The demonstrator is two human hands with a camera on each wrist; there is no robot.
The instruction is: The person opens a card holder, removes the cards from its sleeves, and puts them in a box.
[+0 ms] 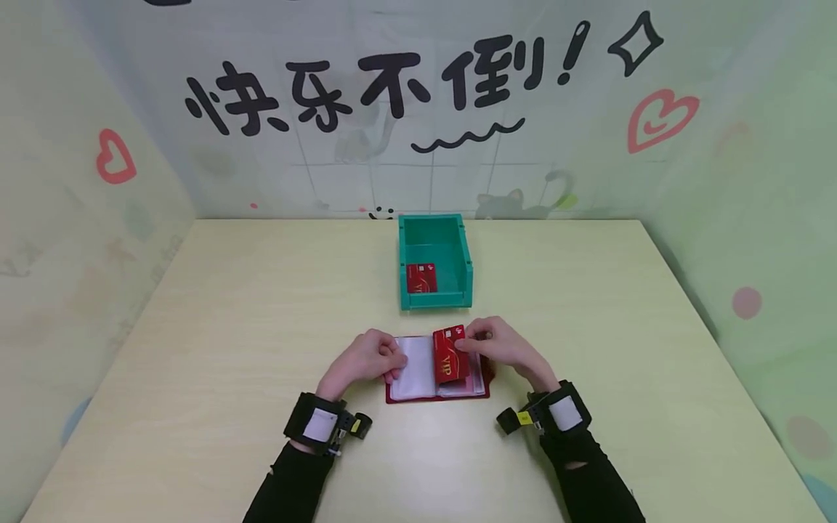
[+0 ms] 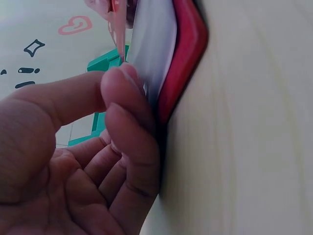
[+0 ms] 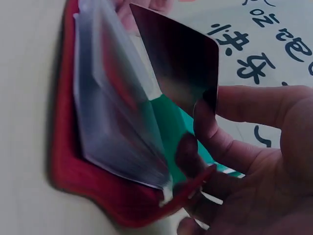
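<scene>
Card (image 1: 448,363) edge-pinched in my right hand (image 1: 502,343), likely for control; left hand (image 1: 367,357) pinches album's (image 1: 415,369) left edge, probably keeping it open.

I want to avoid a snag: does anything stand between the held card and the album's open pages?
Nothing visible does. The right hand holds the card over the right-hand pages; the left hand is at the left-hand edge.

Head view high, facing forward-down over table (image 1: 222,349); wrist views close, turned sideways, sharing red booklet (image 3: 112,129).
</scene>
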